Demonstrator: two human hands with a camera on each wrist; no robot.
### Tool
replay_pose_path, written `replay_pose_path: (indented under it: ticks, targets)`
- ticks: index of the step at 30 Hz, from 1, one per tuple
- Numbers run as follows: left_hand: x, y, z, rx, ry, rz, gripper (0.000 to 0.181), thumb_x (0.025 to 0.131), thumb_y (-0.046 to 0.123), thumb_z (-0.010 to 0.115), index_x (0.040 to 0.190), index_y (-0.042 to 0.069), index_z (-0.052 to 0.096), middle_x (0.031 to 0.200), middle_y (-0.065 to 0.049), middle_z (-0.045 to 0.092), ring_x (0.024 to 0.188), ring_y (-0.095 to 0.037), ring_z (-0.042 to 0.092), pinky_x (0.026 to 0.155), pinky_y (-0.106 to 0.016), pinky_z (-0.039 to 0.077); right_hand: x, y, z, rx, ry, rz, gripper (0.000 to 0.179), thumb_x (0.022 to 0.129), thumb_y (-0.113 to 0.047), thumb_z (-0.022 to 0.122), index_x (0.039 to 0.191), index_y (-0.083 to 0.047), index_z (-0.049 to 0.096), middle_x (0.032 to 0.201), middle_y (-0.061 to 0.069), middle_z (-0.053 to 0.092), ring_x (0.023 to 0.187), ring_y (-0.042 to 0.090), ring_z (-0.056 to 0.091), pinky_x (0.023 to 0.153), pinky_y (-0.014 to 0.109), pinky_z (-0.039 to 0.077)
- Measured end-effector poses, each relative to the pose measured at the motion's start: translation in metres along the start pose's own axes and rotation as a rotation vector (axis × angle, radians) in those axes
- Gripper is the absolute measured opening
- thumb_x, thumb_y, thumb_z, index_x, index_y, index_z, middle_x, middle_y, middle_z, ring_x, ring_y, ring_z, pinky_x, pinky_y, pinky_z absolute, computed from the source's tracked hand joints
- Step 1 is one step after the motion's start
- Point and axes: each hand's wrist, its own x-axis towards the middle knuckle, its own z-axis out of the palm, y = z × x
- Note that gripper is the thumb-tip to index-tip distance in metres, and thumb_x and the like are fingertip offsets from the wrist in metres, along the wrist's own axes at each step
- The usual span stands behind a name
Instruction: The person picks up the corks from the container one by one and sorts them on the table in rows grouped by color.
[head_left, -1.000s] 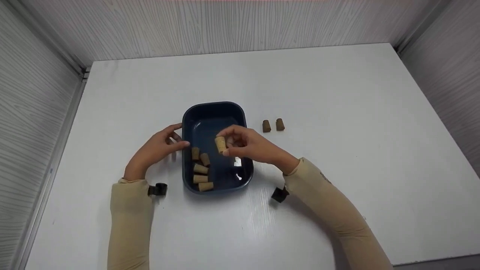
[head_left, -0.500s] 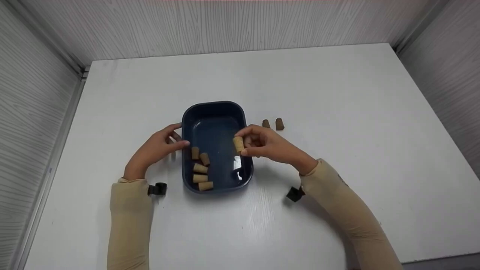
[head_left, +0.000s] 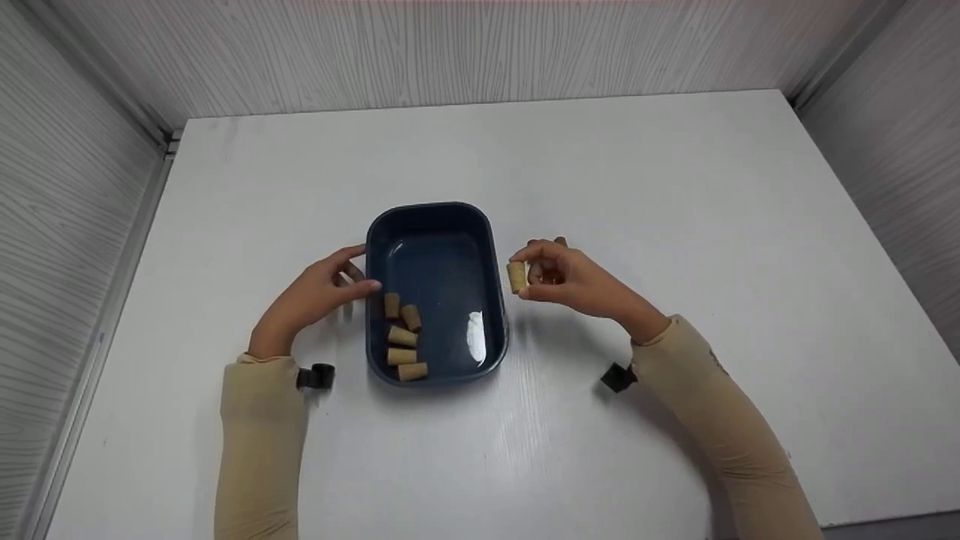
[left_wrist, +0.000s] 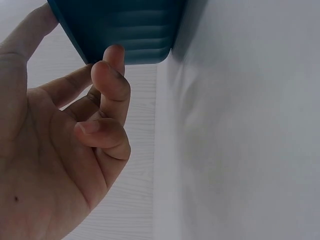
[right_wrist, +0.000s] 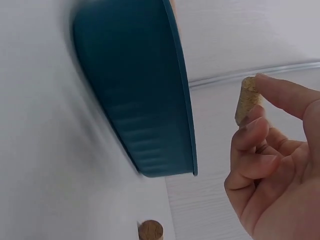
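In the head view a dark blue rectangular dish [head_left: 439, 289] stands at the table's middle. My left hand [head_left: 319, 292] holds its left rim, thumb tip over the edge and index fingertip against the side; the other fingers curl loosely outside, as the left wrist view shows. Just beyond the right rim, my right hand [head_left: 574, 277] pinches a light tapered cork [head_left: 517, 277] between thumb and fingertips. Several corks [head_left: 402, 335] lie inside the dish along its left side, two of them darker. Behind my right fingers, two dark brown corks [head_left: 560, 241] are mostly hidden.
The white table [head_left: 675, 187] spreads around the dish. Grey wood-grain panels [head_left: 480, 52] rise behind it and at both sides. A black wrist mount [head_left: 619, 377] sticks out from each sleeve. One brown cork [right_wrist: 151, 230] shows low in the right wrist view.
My right hand has carried the pinched cork rightward from over the dish to outside its right rim, now covering most of the brown corks. The left hand and dish have stayed put.
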Motion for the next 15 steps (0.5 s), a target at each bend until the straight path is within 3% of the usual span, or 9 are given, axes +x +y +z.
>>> replay_pose_path:
  ticks: [6, 15]
  targets:
    - [0.001, -0.001, 0.001, -0.002, -0.007, -0.01, 0.076, 0.09, 0.052, 0.062, 0.151, 0.02, 0.033, 0.112, -0.012, 0.059, 0.083, -0.022, 0.054, 0.068, -0.031, 0.044, -0.008, 0.014, -0.01, -0.16, 0.034, 0.066, 0.039, 0.089, -0.013, 0.07, 0.125, -0.008, 0.055, 0.083, 0.001, 0.053, 0.073, 0.015, 0.046, 0.066, 0.022, 0.037]
    - [0.001, -0.002, 0.001, 0.004, -0.003, -0.012, 0.075, 0.09, 0.052, 0.061, 0.152, 0.02, 0.033, 0.112, -0.012, 0.059, 0.083, -0.022, 0.054, 0.068, -0.031, 0.044, -0.013, 0.025, -0.018, -0.227, 0.011, 0.145, 0.039, 0.09, -0.016, 0.068, 0.126, -0.009, 0.054, 0.083, 0.002, 0.055, 0.072, 0.016, 0.051, 0.068, 0.026, 0.042]
